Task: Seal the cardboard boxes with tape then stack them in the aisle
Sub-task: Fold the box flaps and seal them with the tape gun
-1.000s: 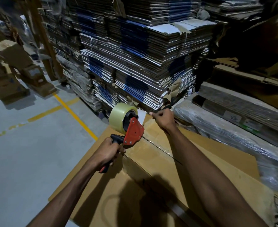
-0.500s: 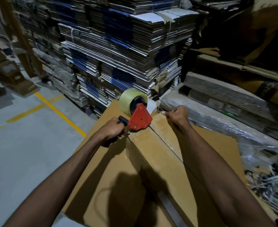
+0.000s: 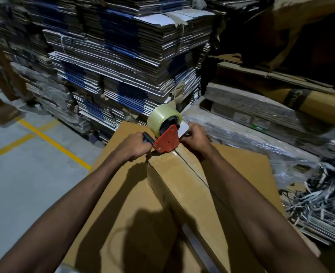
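One cardboard box underway, seam only begun. Left hand clenched round tape dispenser handle, dispenser at far end of seam. Right hand just beside it, fingers curled, pinning tape end. Remaining: full seam run, cutting, stacking in aisle.

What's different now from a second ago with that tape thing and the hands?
The red tape dispenser came down onto the brown cardboard box by its far edge. The right hand closed in beside it. The left hand kept its hold on the handle.
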Demonstrator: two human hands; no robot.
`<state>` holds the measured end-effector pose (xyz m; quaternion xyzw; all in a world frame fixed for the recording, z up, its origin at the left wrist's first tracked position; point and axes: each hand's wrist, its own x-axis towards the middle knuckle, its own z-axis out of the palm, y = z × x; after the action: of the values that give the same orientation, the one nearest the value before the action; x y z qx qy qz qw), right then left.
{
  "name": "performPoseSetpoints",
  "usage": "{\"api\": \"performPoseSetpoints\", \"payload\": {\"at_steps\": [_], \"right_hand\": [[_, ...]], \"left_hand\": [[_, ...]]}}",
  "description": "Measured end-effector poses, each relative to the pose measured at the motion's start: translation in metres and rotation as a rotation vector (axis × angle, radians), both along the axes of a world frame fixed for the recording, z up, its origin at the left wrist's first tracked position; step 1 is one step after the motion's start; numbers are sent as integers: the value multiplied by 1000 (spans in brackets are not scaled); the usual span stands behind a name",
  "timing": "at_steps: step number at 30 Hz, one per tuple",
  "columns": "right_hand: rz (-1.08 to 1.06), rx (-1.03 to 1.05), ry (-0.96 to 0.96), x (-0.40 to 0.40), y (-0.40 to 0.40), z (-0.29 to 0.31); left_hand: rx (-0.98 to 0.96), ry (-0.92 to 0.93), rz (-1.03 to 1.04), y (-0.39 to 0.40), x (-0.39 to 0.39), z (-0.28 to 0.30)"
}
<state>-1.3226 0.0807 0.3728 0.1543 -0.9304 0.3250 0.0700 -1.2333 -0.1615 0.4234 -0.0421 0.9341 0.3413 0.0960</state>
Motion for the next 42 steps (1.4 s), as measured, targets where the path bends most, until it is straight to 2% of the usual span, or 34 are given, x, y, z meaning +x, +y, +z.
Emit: {"api": "performPoseSetpoints", "payload": {"at_steps": [17,24,30,35,39,42], "right_hand": [[62,229,33,-13,-9,-7],[80,187,40,-13,-3,-13],[76,186,28,-4,-7,-2],[131,368,57,2,-21,11],[258,328,40,18,-50,7],[265,318,-25,6,-65,-24]], "left_hand": [[-152,22,-56,-24,10,-1],[-166,25,-47,-64,36,-5],[-271,15,4,-88,61,-13],[-158,17,32,-85,64,-16],[-89,11,49,-85,66,-19],[-110,19,48,-87,66,-19]]}}
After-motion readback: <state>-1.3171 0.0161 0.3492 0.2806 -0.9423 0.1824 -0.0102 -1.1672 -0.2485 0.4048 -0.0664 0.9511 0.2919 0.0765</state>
